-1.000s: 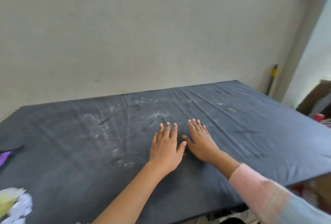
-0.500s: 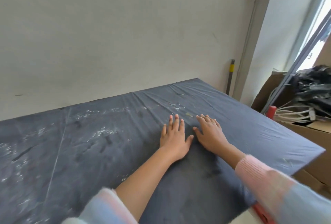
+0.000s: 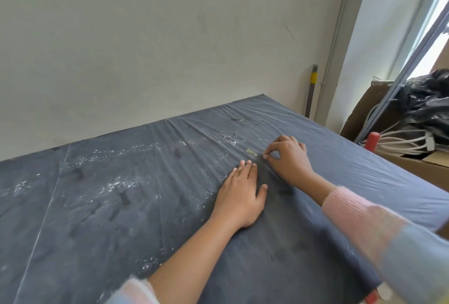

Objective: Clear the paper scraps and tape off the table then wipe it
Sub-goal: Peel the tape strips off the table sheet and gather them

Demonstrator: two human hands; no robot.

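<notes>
On the dark-covered worktop (image 3: 97, 206) the left hand (image 3: 239, 194) is laid flat, its grip spread. A greenish tape scrap (image 3: 251, 152) is stuck just beyond it. Beside the scrap the right hand (image 3: 289, 160) is curled, thumb and forefinger tips pressed together.

A plain workroom or storage corner is suggested: a table (image 3: 116, 206) wrapped in dusty dark sheeting is set against a bare plastered wall (image 3: 170, 36), and cardboard boxes (image 3: 364, 114) (stuffed with white cables (image 3: 401, 142) and black bags (image 3: 427, 102)) are kept beside it.
</notes>
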